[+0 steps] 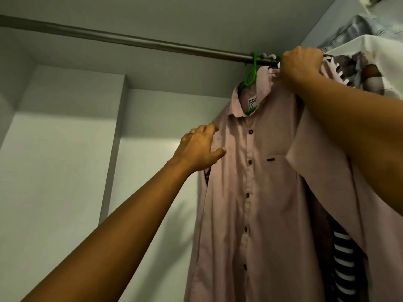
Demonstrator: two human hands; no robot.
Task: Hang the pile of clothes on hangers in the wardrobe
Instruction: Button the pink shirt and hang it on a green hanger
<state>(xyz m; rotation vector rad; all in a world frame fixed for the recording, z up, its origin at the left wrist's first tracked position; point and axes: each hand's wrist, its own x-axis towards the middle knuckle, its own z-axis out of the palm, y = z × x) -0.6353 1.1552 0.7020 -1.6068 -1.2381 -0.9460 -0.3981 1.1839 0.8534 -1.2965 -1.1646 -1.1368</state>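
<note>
Your pink shirt [257, 182] is already on its green hanger [250, 77], and the hanger's hook sits over the wardrobe rail [130, 41] near the rail's right end, so the garment hangs with its long axis straight down and its buttoned front turned toward you. Your right hand [302, 63] is up at the shirt's right shoulder, right against the rail, with its fingers curled shut around a bunch of fabric there; whether they also catch the hanger's arm underneath you cannot tell from here. Your left hand [200, 149] lies lower, flat against the shirt's left shoulder and upper chest, fingers [209, 129] loosely spread and thumb resting on the cloth, pressing rather than gripping. Just beyond the shirt to the right hang a black-and-white striped garment [344, 253] and a patterned one [359, 70], crowded close to it, while the rail to the left of the hook is bare. What matters now is that the hook is between your two hands and nearer the right one: that hand is best placed to steady or slide the hanger along the rail, while the left can smooth the shoulder onto the hanger's arm. This shirt looks nearly done; the pile itself is out of view.
</note>
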